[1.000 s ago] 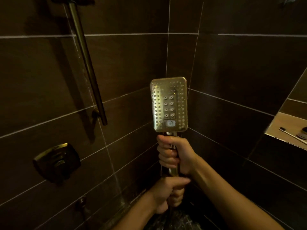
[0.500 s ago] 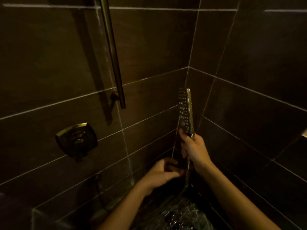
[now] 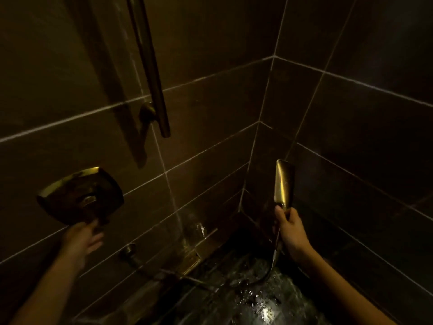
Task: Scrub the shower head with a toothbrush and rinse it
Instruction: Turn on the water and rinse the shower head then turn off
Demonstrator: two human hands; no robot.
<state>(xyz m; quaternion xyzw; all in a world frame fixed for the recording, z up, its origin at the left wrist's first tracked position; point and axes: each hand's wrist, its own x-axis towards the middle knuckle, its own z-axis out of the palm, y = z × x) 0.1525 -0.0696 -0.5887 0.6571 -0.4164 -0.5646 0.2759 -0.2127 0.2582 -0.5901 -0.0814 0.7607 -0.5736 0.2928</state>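
My right hand (image 3: 289,227) grips the handle of the gold rectangular shower head (image 3: 284,182), held upright near the wall corner with its back and edge toward me. Its hose (image 3: 269,273) hangs down from the handle and curves left across the floor. My left hand (image 3: 83,238) is stretched out to the gold square valve control (image 3: 80,198) on the left wall, fingertips touching the lever at its lower edge. I cannot tell whether the fingers grip it. No toothbrush is in view.
A vertical slide bar (image 3: 150,66) is fixed to the left wall above the valve. The hose outlet (image 3: 127,250) sticks out low on that wall. A gold drain strip (image 3: 191,261) lies at the wall foot beside the wet dark floor (image 3: 246,299).
My left hand left the handle and moved left to the valve control. The shower head dropped lower and turned from face-on to edge-on, then back toward me. The view tilted down.
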